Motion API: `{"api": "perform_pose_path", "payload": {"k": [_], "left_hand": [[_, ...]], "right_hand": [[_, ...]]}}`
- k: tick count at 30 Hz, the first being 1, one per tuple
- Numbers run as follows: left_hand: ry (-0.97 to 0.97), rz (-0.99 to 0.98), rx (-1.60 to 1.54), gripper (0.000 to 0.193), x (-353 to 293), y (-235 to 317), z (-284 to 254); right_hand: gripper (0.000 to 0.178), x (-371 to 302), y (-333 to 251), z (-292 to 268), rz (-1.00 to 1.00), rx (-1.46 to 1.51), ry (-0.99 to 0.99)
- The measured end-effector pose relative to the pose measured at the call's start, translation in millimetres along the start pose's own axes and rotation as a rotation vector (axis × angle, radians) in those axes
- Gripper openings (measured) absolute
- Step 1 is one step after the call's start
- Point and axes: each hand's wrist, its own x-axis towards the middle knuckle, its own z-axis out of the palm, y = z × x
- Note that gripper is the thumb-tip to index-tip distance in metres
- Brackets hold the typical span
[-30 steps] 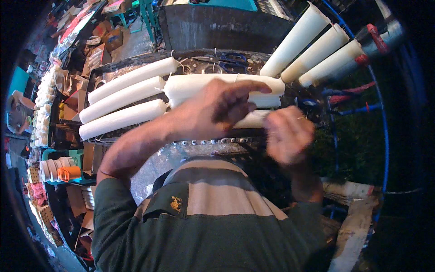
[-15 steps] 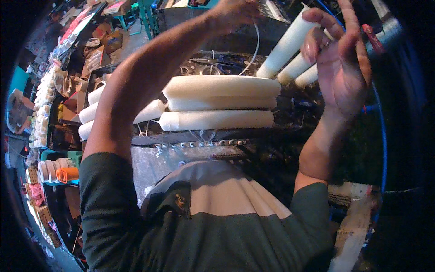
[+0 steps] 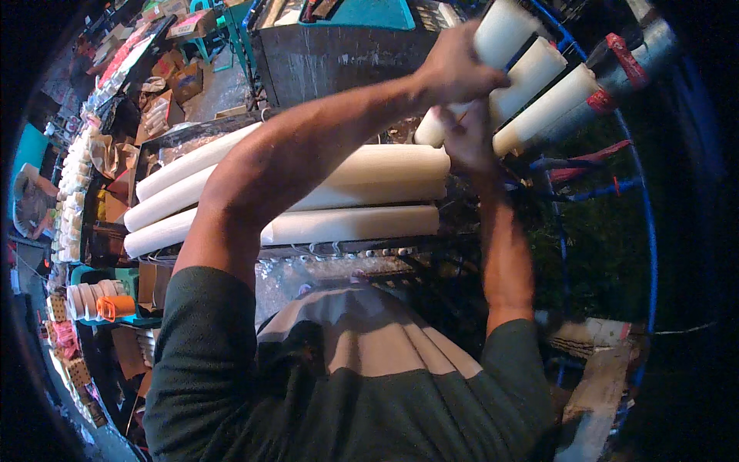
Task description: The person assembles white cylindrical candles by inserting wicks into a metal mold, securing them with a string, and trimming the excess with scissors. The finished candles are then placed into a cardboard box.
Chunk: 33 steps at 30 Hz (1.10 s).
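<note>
A long white candle (image 3: 504, 32) leans at the far right, its upper end tilted away to the right. My left hand (image 3: 458, 65) is wrapped round its upper part. Lower down, my right hand (image 3: 471, 140) closes on the same candle, partly covered by the left. Two more white candles, a middle one (image 3: 531, 77) and a right one (image 3: 546, 108), lean beside it. In front of me several candles lie on their sides, among them a near one (image 3: 354, 225) and a thicker pair (image 3: 392, 173). My left forearm hides part of them.
More long candles (image 3: 173, 208) lie to the left. A teal tray (image 3: 369, 14) sits on a box at the back. Blue tubing (image 3: 653, 254) runs down the right side. Orange and white rolls (image 3: 115, 308) sit in a bin at left, and cardboard (image 3: 604, 377) lies lower right.
My right hand, raised with fingers spread before, has come down and left onto the leaning candle. My left hand has moved right and down onto its upper part. The view has shifted.
</note>
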Motion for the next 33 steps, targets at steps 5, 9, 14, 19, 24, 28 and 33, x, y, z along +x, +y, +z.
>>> {"api": "perform_pose_path", "payload": {"k": [5,9,14,19,24,28,33], "left_hand": [[0.074,0.066,0.14,0.049,27,8,-39],[-0.005,-0.018,0.262,0.051,36,-4,-62],[-0.097,-0.062,0.503,0.054,36,3,-103],[-0.118,-0.021,0.79,0.057,33,39,-142],[-0.02,0.003,1.194,0.059,-13,99,-207],[0.026,0.192,1.365,0.062,-21,128,-205],[0.165,0.224,1.65,0.065,-121,206,-205]], "right_hand": [[0.05,97,-124,-74,-0.118,0.153,0.14],[0.04,127,-117,-76,-0.248,0.43,-0.1],[0.032,135,-160,-62,-0.332,0.318,-0.178],[0.029,95,-125,-83,-0.299,0.142,-0.368],[0.031,52,-117,-80,-0.31,0.102,-0.696],[0.034,55,-142,-78,-0.357,0.016,-0.761],[0.041,94,-201,-17,-0.595,0.165,-0.994]]}}
